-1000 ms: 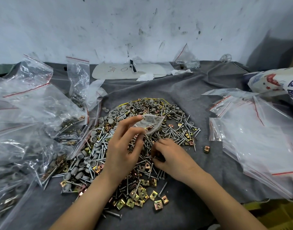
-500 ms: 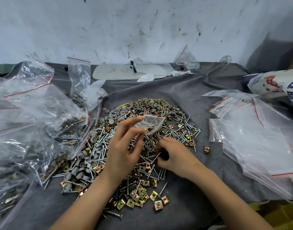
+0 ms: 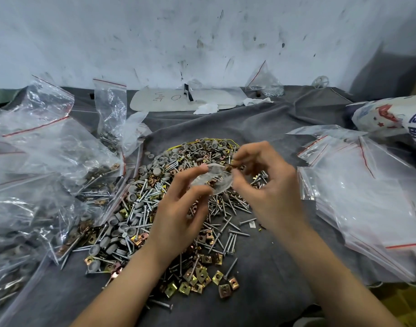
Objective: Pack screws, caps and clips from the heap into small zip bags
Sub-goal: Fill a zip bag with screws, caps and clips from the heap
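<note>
- One grey-clothed tabletop (image 3: 261, 267) fills the view.
- The full bags (image 3: 44, 175) are piled at the left, overlapping too much to count. Screws, caps and clips show through the plastic.
- The empty bags (image 3: 367, 197) lie in one flat stack at the right, red-striped at the mouths; their number cannot be told.
- One heap (image 3: 155, 208) lies in the middle of the cloth. It is a mix of silver screws (image 3: 228, 239), grey caps (image 3: 132, 197) and brass-coloured clips (image 3: 200, 277), the clips thickest along its near edge.
- One printed sack (image 3: 390, 114) lies at the far right, and one white board (image 3: 169, 100) lies flat at the rear.
- Two bags stand apart: one upright bag (image 3: 110, 107) at rear left and one rear bag (image 3: 263, 81) against the wall.
- Two hands are raised over the heap. The left hand (image 3: 178, 215) pinches one small bag (image 3: 216, 181) between thumb and forefinger, its other fingers loosely curled beneath.
- The right hand (image 3: 270, 187) has thumb and forefinger closed on one small brass-coloured piece (image 3: 230, 166), probably a clip. It is at the bag's upper right edge, but the blur hides whether it is inside the bag.
</note>
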Available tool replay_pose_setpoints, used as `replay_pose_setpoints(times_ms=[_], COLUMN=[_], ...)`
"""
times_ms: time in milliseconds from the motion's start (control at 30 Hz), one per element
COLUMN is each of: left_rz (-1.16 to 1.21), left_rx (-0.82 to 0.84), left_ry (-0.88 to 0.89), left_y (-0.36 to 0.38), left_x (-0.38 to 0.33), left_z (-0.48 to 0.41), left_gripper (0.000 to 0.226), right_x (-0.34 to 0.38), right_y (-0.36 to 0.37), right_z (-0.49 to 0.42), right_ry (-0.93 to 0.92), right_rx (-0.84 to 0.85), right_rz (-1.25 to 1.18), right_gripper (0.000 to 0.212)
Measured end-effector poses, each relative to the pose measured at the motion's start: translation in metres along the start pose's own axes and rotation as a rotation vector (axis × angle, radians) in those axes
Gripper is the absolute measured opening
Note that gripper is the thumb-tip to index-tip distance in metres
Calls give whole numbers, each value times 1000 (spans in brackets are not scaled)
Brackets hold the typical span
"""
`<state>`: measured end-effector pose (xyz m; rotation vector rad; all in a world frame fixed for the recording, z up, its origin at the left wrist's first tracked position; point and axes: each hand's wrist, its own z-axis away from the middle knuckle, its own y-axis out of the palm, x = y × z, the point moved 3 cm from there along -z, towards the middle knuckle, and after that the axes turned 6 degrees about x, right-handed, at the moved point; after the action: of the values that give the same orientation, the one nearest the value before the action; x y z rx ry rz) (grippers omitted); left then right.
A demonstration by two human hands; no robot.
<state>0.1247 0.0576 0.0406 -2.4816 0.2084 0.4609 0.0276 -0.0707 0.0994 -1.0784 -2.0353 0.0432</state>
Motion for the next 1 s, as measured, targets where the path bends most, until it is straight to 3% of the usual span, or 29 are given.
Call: replay_pose_setpoints(times_ms=[67, 267, 667, 1000], left_rz=[-10, -7, -10, -12], left_rx=[10, 10, 29, 25], left_ry=[3, 4, 7, -4], left_y=[0, 0, 2, 1], left_x=[0, 0, -2, -3], left_z=[1, 0, 0, 0], left_gripper=[13, 17, 17, 18], right_x=[4, -12, -3, -4], right_y=[5, 5, 7, 10], right_z=[-3, 3, 7, 13], right_ry=[-41, 106, -96, -40], right_rx=[33, 73, 42, 46], right_rz=[103, 31, 374, 354], right_gripper=[22, 18, 18, 16])
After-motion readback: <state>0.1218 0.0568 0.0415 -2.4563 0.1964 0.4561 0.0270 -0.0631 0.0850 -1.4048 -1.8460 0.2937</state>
